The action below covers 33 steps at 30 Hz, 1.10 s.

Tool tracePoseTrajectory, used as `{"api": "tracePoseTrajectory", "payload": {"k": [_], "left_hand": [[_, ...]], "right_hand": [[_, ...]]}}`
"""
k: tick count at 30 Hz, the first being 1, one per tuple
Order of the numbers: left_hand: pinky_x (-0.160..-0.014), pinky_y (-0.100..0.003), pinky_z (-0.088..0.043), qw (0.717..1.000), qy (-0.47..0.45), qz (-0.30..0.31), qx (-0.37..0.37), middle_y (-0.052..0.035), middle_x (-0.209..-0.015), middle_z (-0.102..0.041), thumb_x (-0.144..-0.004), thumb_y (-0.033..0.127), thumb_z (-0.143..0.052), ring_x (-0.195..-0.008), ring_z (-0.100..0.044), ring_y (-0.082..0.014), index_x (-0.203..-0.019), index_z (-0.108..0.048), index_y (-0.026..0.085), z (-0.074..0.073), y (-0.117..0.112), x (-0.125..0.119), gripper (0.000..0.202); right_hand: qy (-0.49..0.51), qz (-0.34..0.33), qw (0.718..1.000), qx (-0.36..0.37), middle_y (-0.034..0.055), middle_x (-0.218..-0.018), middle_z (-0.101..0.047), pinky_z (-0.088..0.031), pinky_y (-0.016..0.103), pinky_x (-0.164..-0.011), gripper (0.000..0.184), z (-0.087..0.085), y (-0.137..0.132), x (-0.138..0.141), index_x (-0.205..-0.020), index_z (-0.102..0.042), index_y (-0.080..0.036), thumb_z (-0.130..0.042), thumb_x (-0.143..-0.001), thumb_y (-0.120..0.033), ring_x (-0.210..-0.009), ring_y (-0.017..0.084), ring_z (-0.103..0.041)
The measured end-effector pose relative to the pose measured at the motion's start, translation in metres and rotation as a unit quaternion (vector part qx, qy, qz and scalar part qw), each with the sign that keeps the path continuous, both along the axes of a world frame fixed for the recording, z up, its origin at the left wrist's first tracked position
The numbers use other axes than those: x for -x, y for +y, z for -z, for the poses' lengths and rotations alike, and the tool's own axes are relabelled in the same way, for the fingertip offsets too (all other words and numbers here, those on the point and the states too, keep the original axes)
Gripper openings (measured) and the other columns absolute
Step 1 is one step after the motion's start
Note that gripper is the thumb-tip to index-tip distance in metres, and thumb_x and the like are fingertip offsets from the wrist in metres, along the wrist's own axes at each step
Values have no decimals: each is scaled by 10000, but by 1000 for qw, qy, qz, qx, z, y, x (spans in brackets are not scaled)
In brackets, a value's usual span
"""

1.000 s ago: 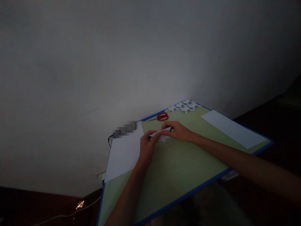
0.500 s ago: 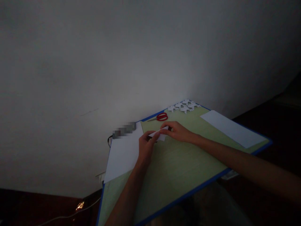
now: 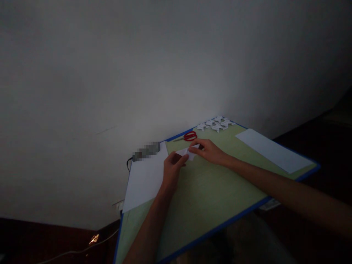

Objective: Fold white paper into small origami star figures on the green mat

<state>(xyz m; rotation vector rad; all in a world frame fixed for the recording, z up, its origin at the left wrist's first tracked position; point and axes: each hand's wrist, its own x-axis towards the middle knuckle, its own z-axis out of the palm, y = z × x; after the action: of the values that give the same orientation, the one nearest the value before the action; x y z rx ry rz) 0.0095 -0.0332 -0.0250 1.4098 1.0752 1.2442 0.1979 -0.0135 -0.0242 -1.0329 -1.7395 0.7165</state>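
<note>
Between both hands, above the pale green tabletop (image 3: 209,198), is a small piece of folded white paper (image 3: 182,150). My left hand (image 3: 173,167) pinches its left and lower part, the thumb lying over the front. From the right, my right hand (image 3: 207,150) grips the paper's right side between thumb and fingers. Some fingertips are hidden behind the paper. Just beyond the hands lies a pair of scissors (image 3: 189,136) with red handles, blades pointing left. Several folded white paper stars (image 3: 218,127) are grouped at the far corner.
A large white sheet (image 3: 144,181) covers the table's left side, with a blurred-out object (image 3: 146,151) on its far edge. Another white sheet (image 3: 272,150) lies at the right. Blue edging (image 3: 214,232) borders the table, which stands against a grey wall (image 3: 165,73).
The folded paper has shifted slightly and turned, and more of its upper edge shows now. The right fingers have moved a little along it. Both hands still grip it.
</note>
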Motion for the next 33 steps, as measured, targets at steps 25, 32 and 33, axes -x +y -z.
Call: {"api": "tracePoseTrajectory", "payload": {"k": [25, 32, 33], "left_hand": [[-635, -271, -492, 999, -19, 22, 37, -28, -735, -669, -698, 396, -819, -662, -601, -144, -874, -705, 156, 5, 3, 1, 319], [-632, -271, -498, 999, -17, 22, 36, -32, -742, -682, -705, 400, -824, -650, -608, -147, -923, -713, 171, 6, 4, 3, 335], [-637, -270, -498, 999, -20, 28, 38, -35, -755, -683, -714, 403, -818, -663, -610, -147, -922, -716, 170, 6, 4, 2, 329]], "right_hand": [[-15, -57, 998, 1, 30, -788, -680, -448, 270, -651, 213, -2, -3, 1, -871, -685, -161, -644, -884, -370, -713, 159, -597], [-19, -47, 999, 1, 34, -801, -696, -452, 267, -654, 202, -3, -5, 2, -872, -696, -164, -651, -885, -361, -713, 155, -603], [-19, -42, 999, 0, 32, -793, -694, -448, 264, -647, 200, -3, -5, 2, -874, -695, -164, -651, -886, -359, -704, 152, -600]]}}
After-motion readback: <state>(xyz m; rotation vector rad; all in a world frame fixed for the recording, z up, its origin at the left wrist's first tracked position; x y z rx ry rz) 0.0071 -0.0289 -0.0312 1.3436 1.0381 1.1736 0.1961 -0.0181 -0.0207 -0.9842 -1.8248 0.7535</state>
